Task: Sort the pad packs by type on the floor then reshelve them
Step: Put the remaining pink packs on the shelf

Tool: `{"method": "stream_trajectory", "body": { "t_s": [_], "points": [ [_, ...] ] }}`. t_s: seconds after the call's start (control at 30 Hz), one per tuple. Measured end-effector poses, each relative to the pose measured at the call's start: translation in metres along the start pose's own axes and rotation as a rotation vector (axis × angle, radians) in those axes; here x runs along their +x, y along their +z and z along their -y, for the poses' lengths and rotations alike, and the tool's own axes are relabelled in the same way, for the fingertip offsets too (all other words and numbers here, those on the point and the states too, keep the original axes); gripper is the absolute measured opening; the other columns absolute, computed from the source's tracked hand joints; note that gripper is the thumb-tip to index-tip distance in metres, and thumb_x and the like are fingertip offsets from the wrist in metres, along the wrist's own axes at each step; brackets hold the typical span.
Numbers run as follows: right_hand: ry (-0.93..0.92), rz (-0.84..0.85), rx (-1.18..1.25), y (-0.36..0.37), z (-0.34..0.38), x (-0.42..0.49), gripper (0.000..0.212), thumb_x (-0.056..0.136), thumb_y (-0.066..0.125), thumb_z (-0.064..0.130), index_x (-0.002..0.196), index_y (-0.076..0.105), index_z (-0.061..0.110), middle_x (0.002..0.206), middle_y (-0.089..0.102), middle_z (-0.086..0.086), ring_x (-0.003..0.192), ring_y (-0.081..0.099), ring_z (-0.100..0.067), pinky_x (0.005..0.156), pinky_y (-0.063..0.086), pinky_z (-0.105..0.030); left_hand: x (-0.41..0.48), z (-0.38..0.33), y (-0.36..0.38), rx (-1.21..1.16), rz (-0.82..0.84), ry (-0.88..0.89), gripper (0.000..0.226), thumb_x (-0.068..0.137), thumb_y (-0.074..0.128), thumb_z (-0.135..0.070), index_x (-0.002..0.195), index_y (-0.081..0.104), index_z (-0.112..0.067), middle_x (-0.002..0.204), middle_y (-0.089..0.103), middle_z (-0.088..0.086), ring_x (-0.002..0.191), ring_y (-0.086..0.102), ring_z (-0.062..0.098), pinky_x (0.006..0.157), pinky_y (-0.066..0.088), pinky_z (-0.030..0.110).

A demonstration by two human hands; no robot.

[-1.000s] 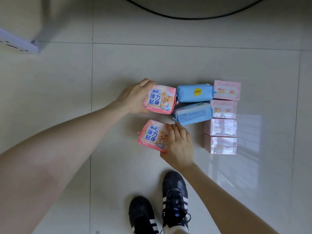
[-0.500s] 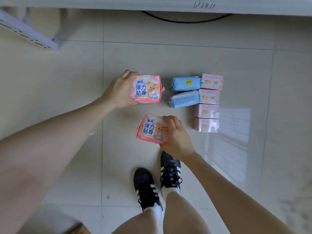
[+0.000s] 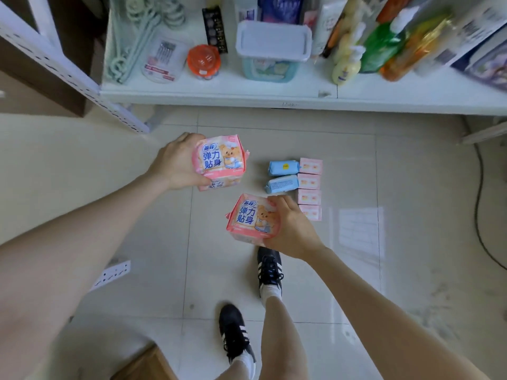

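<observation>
My left hand (image 3: 175, 163) grips a pink bear-print pad pack (image 3: 219, 160), with what looks like a second one under it, held above the floor. My right hand (image 3: 290, 229) grips another pink bear-print pack (image 3: 253, 218) lower and nearer to me. On the tiles lie two blue pad packs (image 3: 282, 175) side by side. Right of them runs a column of several small pale pink packs (image 3: 310, 187). The white shelf (image 3: 274, 94) stands just beyond them.
The shelf carries green hangers (image 3: 131, 37), an orange-lidded jar (image 3: 203, 61), a lidded plastic box (image 3: 273, 50) and bottles (image 3: 384, 42). A power strip (image 3: 109, 275) lies on the floor at left, a black cable (image 3: 478, 215) at right. My black shoes (image 3: 270, 267) stand below the packs.
Both hands have lifted their pink packs off the floor. The view has risen and tilted up, bringing the shelf and its goods into sight.
</observation>
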State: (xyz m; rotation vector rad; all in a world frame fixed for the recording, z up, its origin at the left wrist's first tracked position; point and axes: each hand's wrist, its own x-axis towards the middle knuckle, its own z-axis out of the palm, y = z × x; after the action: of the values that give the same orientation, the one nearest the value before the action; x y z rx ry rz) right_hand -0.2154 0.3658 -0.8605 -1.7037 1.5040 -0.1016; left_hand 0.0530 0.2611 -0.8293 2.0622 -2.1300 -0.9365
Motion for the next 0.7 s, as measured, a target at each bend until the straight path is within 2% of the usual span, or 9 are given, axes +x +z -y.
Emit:
{"method": "stream_trajectory", "body": {
  "t_s": [0.07,0.13,0.27,0.43,0.5,0.6,0.7],
  "points": [
    [0.002,-0.007,0.028,-0.022,0.022,-0.023,0.086,0.062,0.082,0.025,0.136,0.04,0.015,0.128,0.046,0.002,0.11,0.052,-0.019,0.083,0.053,-0.039,-0.023,-0.016,-0.032,-0.011,-0.011,0.011,0.082,0.051,0.091,-0.031,0.123,0.053,-0.021,0.118,0.056,0.002,0.106,0.057,0.025,0.083,0.044,0.032],
    [0.006,-0.033,0.039,-0.044,0.044,-0.046,0.086,0.061,0.082,0.024,0.136,0.041,0.015,0.127,0.047,0.002,0.11,0.053,-0.019,0.084,0.051,-0.034,-0.049,-0.033,-0.066,-0.022,-0.012,0.027,0.08,0.052,0.091,-0.033,0.122,0.054,-0.022,0.114,0.058,0.0,0.104,0.058,0.024,0.082,0.045,0.031],
    [0.007,-0.085,0.078,-0.094,0.087,-0.085,0.088,0.054,0.085,0.027,0.133,0.047,0.016,0.121,0.049,0.005,0.106,0.052,-0.015,0.087,0.047,-0.028,-0.095,-0.065,-0.132,-0.047,-0.021,0.048,0.078,0.053,0.091,-0.036,0.121,0.056,-0.024,0.112,0.063,-0.003,0.103,0.06,0.02,0.087,0.049,0.035],
    [-0.039,-0.12,0.115,-0.17,0.137,-0.125,0.095,0.048,0.084,0.033,0.134,0.047,0.018,0.115,0.049,0.011,0.105,0.056,-0.015,0.087,0.047,-0.027,-0.146,-0.109,-0.212,-0.122,-0.06,0.066,0.074,0.053,0.093,-0.032,0.118,0.057,-0.028,0.102,0.066,-0.011,0.094,0.063,0.012,0.081,0.05,0.031],
    [-0.063,-0.137,0.104,-0.202,0.156,-0.138,0.093,0.052,0.088,0.029,0.134,0.047,0.018,0.113,0.049,0.012,0.101,0.054,-0.011,0.085,0.043,-0.021,-0.165,-0.124,-0.243,-0.15,-0.093,0.06,0.077,0.053,0.093,-0.031,0.121,0.055,-0.027,0.1,0.065,-0.014,0.094,0.063,0.01,0.08,0.049,0.028],
    [-0.096,-0.157,0.094,-0.249,0.183,-0.16,0.093,0.054,0.089,0.026,0.136,0.045,0.018,0.117,0.05,0.008,0.102,0.053,-0.01,0.083,0.042,-0.019,-0.192,-0.148,-0.286,-0.179,-0.124,0.072,0.077,0.054,0.093,-0.032,0.12,0.054,-0.027,0.104,0.067,-0.012,0.092,0.064,0.007,0.084,0.053,0.032],
    [-0.147,-0.162,0.095,-0.294,0.211,-0.183,0.095,0.055,0.09,0.026,0.137,0.043,0.017,0.119,0.053,0.005,0.102,0.055,-0.011,0.077,0.043,-0.016,-0.22,-0.174,-0.328,-0.179,-0.173,0.089,0.076,0.053,0.093,-0.033,0.118,0.054,-0.033,0.107,0.063,-0.017,0.089,0.062,0.0,0.077,0.05,0.026]
  ]
}}
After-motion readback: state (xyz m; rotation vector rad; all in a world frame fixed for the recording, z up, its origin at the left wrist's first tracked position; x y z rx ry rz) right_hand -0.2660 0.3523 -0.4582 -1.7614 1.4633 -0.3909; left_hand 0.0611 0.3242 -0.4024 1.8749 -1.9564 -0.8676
